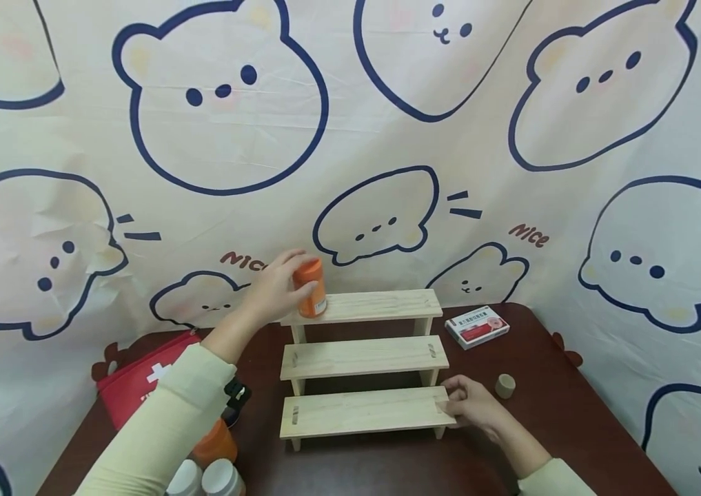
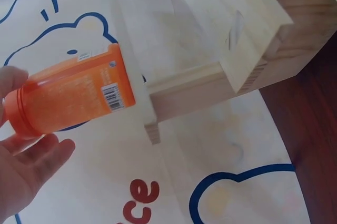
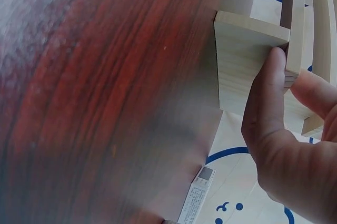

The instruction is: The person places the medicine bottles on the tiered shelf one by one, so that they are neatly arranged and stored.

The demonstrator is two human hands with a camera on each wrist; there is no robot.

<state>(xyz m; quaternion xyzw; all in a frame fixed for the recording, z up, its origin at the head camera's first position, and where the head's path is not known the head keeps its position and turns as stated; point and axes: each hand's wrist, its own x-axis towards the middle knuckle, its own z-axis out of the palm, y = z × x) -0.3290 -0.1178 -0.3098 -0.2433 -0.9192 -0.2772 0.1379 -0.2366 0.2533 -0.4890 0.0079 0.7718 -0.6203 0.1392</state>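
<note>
The head view looks forward and down from above the table (image 1: pixel 338 472), far enough to include the whole three-tier wooden shelf (image 1: pixel 362 357). The left wrist view, turned sideways, faces the orange bottle (image 2: pixel 79 95) closely; both views share this bottle and the top tier (image 1: pixel 381 305). The right wrist view, also sideways, looks closely along the table toward the shelf's end, sharing the right hand (image 3: pixel 295 155) with the head view.

Left hand (image 1: pixel 273 289) higher, gripping — right hand (image 1: pixel 475 406) lower, pinching.

"Nice" (image 1: pixel 529 235) on cloth (image 1: pixel 381 148); white cross (image 1: pixel 156 373) on red pouch (image 1: pixel 128 391); barcode (image 2: pixel 112 97) on orange bottle (image 2: pixel 68 97).
</note>
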